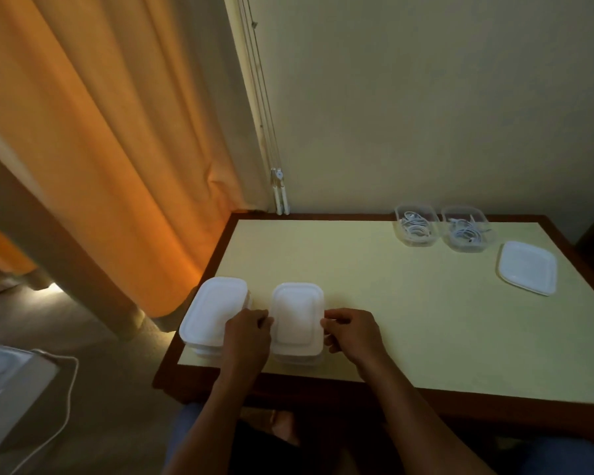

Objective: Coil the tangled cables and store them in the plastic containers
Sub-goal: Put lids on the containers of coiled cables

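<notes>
We found the task well advanced. At the front of the tabletop [391,320] stood the lidded container [297,318], with both hands on it: the left hand [247,334] gripped its left edge with curled fingers, and the right hand [352,332] pinched its right edge likewise. We judged that the lid was being pressed home or the container set in place. Just beside it to the left stood a second lidded container [213,311]; it seemed to rest on another, though we could not confirm this. The contents of neither could be seen.

At the far right stood two open containers [397,224] [468,247], side by side, each holding coiled white cables [414,226] [465,233]. One loose lid [527,267] lay near them. We saw no loose cable on the tabletop.

Outstanding, in our judgement, was lidding the two open containers; only one spare lid was in view.
</notes>
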`<state>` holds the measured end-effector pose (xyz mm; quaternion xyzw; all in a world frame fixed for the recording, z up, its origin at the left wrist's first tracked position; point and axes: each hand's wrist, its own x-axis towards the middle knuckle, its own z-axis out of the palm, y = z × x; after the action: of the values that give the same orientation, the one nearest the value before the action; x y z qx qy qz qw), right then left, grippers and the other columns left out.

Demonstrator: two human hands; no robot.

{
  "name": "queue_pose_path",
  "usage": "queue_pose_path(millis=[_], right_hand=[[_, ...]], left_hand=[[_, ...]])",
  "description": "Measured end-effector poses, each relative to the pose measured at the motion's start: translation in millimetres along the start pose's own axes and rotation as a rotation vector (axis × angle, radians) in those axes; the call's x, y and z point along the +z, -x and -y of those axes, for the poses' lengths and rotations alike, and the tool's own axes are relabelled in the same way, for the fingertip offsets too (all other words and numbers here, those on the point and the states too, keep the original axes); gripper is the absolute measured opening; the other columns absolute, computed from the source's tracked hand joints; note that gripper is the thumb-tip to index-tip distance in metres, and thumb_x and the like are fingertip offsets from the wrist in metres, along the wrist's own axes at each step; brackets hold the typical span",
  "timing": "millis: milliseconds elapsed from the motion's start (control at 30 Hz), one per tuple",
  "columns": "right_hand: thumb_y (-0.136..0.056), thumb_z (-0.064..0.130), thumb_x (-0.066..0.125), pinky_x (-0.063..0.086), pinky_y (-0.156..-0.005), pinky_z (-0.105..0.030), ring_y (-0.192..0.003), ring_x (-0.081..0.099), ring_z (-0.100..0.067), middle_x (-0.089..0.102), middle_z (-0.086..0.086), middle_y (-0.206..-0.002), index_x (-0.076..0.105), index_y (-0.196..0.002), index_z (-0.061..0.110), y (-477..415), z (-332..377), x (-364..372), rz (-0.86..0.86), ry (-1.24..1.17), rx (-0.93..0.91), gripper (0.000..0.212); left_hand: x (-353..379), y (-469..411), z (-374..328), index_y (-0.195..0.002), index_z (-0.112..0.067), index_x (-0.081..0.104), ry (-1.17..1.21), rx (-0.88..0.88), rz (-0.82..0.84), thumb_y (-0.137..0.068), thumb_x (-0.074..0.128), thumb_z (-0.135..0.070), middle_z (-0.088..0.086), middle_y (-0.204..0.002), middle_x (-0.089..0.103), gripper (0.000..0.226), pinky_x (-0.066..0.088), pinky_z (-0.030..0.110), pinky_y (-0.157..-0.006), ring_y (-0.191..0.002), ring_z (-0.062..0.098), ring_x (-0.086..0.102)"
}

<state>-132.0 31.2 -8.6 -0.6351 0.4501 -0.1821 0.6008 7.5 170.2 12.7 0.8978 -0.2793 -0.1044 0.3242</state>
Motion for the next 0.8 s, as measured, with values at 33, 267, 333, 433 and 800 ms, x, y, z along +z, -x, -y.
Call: queue_pose_path(millis=[33,267,333,433,800], right_hand=[[-0.088,0.015,0.074,0.058,-0.056,-0.029,-0.06,0.071,-0.018,0.076,-0.004,-0.075,0.077,-0.108,0.011,-1,-1,1,-0.005,0.014,0.002,0.021],[-0.089,0.048,0.066,0.052,-0.102,-0.044,-0.115,0.066,-0.023,0.069,-0.001,-0.127,0.066,-0.133,0.02,-4,-6,9,0.009,0.242,0.051,0.052],[-0.083,0.05,0.064,0.056,-0.095,-0.05,-0.104,0.071,-0.024,0.074,-0.002,-0.117,0.069,-0.129,0.019,-4,-7,12,0.028,0.157,0.07,0.056],[-0.09,0.04,0.067,0.058,-0.089,-0.051,-0.087,0.073,-0.022,0.077,0.0,-0.094,0.076,-0.113,0.019,-2,-5,21,0.04,0.128,0.058,0.032],[-0.093,0.039,0.067,0.059,-0.085,-0.051,-0.081,0.073,-0.022,0.075,0.003,-0.079,0.071,-0.073,0.029,-1,2,49,0.075,0.128,0.04,0.023]], left_hand=[[-1,0,1,-0.127,-0.01,0.07,-0.005,0.004,0.008,-0.102,0.06,-0.021,0.004,-0.116,0.075,0.029,0.041,0.02,-0.088,-0.087,0.002,0.056],[-19,-4,13,-0.129,-0.012,0.068,-0.144,0.185,0.004,-0.098,0.066,-0.023,0.002,-0.128,0.063,0.032,0.043,0.029,-0.097,-0.112,0.014,0.055],[-28,-7,21,-0.131,-0.012,0.067,-0.205,0.205,-0.066,-0.097,0.067,-0.025,0.004,-0.135,0.062,0.036,0.045,0.035,-0.102,-0.122,0.019,0.055],[-41,-12,37,-0.142,-0.01,0.058,-0.245,0.098,-0.051,-0.1,0.061,-0.036,0.008,-0.149,0.055,0.049,0.035,0.042,-0.117,-0.139,0.024,0.049],[-46,-13,52,-0.155,-0.007,0.037,-0.223,0.051,0.112,-0.105,0.048,-0.01,0.01,-0.165,0.033,0.051,0.02,0.042,-0.125,-0.154,0.025,0.026]])
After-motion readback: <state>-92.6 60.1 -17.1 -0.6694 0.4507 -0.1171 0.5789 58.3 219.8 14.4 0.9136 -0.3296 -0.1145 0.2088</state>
